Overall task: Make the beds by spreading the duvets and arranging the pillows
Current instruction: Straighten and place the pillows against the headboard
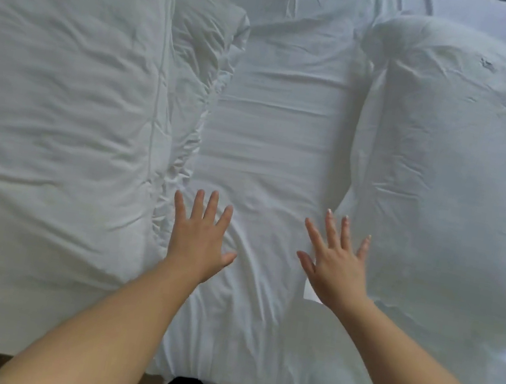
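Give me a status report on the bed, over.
Left hand and right hand open, fingers spread over the bare sheet. Duvet bunched at left, not spread; pillow lies at right. Nothing between them.

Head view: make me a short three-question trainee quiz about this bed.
1. True or false: the left hand grips the duvet.
2. What lies just right of the right hand? A) pillow B) book C) towel
3. Fill in: both hands are spread flat on the ____.
Key: 1 false; 2 A; 3 sheet.
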A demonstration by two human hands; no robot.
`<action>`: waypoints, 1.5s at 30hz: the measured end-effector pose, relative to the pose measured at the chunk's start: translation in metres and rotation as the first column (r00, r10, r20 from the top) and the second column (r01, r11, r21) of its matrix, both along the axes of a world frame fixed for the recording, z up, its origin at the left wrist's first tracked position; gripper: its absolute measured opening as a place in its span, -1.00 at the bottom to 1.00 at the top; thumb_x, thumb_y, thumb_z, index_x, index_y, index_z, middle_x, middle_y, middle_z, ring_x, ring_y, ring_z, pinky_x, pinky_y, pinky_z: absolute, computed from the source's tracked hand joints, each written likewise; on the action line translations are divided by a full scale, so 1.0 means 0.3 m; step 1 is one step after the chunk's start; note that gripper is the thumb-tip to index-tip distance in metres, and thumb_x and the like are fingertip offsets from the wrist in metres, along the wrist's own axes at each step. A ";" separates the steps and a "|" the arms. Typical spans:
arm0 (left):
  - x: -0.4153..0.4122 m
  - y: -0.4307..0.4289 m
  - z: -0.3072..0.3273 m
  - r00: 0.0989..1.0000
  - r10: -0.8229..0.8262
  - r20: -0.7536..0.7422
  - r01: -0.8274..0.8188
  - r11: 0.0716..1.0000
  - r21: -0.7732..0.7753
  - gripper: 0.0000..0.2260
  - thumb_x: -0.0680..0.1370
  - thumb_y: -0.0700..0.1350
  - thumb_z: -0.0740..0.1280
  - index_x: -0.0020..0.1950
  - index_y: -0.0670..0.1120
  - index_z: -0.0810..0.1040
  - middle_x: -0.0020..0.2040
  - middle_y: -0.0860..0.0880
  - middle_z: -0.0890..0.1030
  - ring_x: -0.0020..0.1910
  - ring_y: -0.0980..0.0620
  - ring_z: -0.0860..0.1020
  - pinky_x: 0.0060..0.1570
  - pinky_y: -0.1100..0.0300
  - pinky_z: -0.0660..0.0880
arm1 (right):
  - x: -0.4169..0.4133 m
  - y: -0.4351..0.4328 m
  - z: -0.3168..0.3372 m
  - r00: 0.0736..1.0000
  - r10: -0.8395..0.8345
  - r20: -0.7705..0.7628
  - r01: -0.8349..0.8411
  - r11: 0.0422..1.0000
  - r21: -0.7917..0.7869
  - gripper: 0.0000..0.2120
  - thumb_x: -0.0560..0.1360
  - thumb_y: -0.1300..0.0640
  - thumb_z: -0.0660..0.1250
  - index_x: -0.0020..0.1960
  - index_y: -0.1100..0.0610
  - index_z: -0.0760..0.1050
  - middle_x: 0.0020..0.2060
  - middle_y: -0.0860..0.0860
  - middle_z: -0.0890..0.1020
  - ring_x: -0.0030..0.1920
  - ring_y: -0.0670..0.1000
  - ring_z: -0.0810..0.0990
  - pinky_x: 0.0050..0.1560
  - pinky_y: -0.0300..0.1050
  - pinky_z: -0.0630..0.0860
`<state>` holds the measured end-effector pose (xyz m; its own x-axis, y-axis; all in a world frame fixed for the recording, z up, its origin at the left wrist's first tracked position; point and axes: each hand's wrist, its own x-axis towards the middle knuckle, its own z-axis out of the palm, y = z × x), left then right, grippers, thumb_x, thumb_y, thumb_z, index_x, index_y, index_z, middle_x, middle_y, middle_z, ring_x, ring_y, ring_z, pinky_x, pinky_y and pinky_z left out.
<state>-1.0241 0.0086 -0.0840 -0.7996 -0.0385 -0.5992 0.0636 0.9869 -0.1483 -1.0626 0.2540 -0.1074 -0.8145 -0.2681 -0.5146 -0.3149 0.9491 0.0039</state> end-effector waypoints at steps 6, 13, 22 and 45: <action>-0.147 0.308 0.028 0.999 -0.032 -0.027 0.034 0.997 0.075 -0.22 0.52 0.41 -0.05 0.59 0.03 -0.19 0.59 -0.15 -0.17 0.55 -0.21 -0.17 0.39 -0.39 -0.22 | -0.162 0.393 0.087 0.989 -0.137 -0.050 0.143 0.976 0.161 -0.38 0.60 -0.27 -0.04 0.57 -0.18 -0.20 0.57 0.00 -0.24 0.55 0.21 -0.25 0.42 0.46 -0.05; -0.402 0.776 -0.158 0.695 0.610 0.382 -0.686 0.403 0.605 0.01 0.41 0.42 0.26 0.58 -0.02 -0.23 0.59 -0.14 -0.04 0.56 -0.11 0.03 0.50 -0.09 0.07 | -0.396 0.841 -0.002 0.853 -0.520 -0.030 0.521 0.854 0.005 -0.19 0.45 -0.45 0.09 0.54 -0.25 -0.21 0.56 0.05 -0.24 0.55 0.27 -0.14 0.32 0.51 0.11; -0.495 1.048 -0.153 0.383 0.855 0.349 -0.674 0.001 0.739 -0.64 0.49 0.06 0.43 0.16 -0.16 0.57 0.12 -0.16 0.64 0.12 -0.15 0.59 0.12 0.05 0.51 | -0.438 0.923 -0.109 0.791 -0.602 0.112 0.612 0.782 -0.119 -0.18 0.43 -0.47 0.11 0.53 -0.29 -0.21 0.57 0.05 -0.21 0.55 0.27 -0.13 0.36 0.46 0.02; -0.157 -0.256 1.200 0.506 0.857 -0.093 -0.224 0.235 0.946 -0.97 0.53 -0.15 0.40 -0.06 -0.06 0.57 -0.16 0.09 0.62 -0.19 0.21 0.56 -0.10 0.34 0.50 | 0.002 -0.531 0.550 0.182 -0.372 0.910 0.829 -0.440 -0.346 -0.83 0.55 0.23 0.30 0.10 0.04 0.55 0.00 0.04 0.65 0.03 0.11 0.61 0.14 0.09 0.54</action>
